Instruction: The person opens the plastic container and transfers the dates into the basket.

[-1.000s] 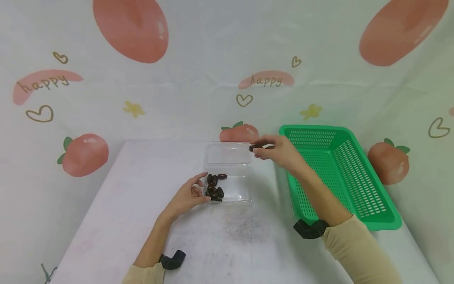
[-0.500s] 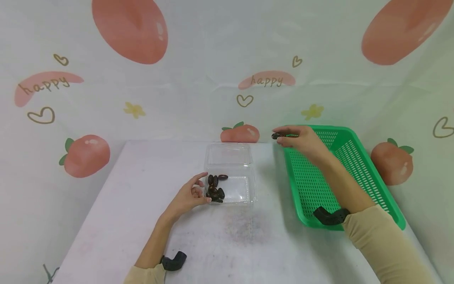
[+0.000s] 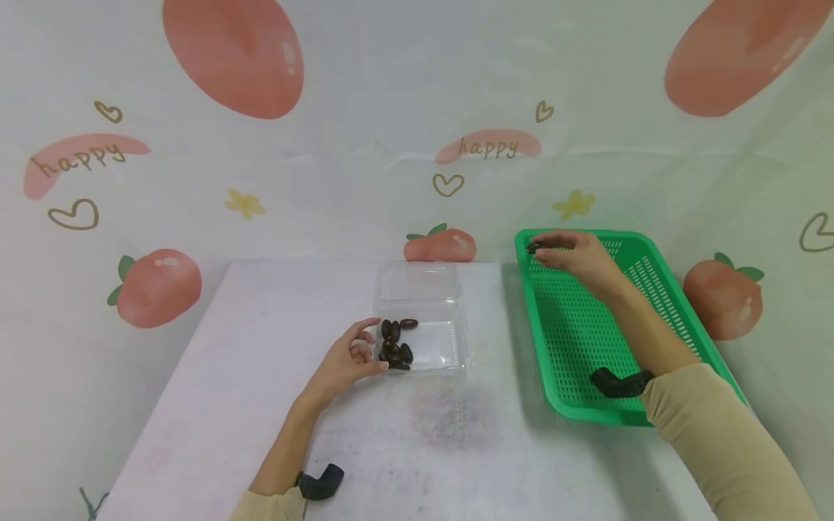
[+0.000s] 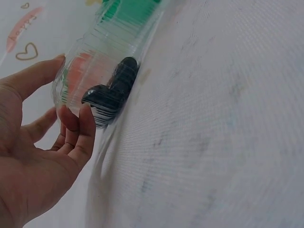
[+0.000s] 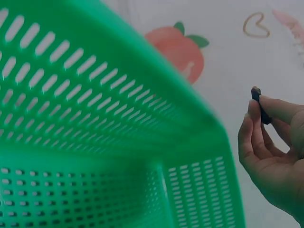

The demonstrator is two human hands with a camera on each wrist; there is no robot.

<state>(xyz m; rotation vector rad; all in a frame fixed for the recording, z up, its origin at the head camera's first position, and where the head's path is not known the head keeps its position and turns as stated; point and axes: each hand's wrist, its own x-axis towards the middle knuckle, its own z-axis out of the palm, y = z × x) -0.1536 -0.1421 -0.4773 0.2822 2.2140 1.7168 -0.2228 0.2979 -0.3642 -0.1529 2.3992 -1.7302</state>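
Note:
A clear hinged plastic box (image 3: pixel 435 347) stands with its lid (image 3: pixel 418 282) folded back. Several dark brown oval pieces (image 3: pixel 408 323) lie toward the left side of its base. My left hand (image 3: pixel 342 364) grips the box's left edge between thumb and fingers; the left wrist view shows the hand (image 4: pixel 45 137) at the clear wall, dark pieces (image 4: pixel 107 97) behind it. Over the far left corner of a green basket (image 3: pixel 554 391), my right hand (image 3: pixel 583 262) pinches one dark piece (image 3: pixel 534 247). The right wrist view shows that piece (image 5: pixel 261 107) between thumb and fingertips.
The green basket (image 5: pixel 190 104) stands on the right of the white table (image 3: pixel 260 376), a short gap from the box. Behind the table hangs a printed white cloth (image 3: pixel 365 108). Black bands are on both wrists.
My right hand has moved right, from beside the box's lid to above the basket's far left corner, still pinching the dark piece. The left hand keeps its place on the box.

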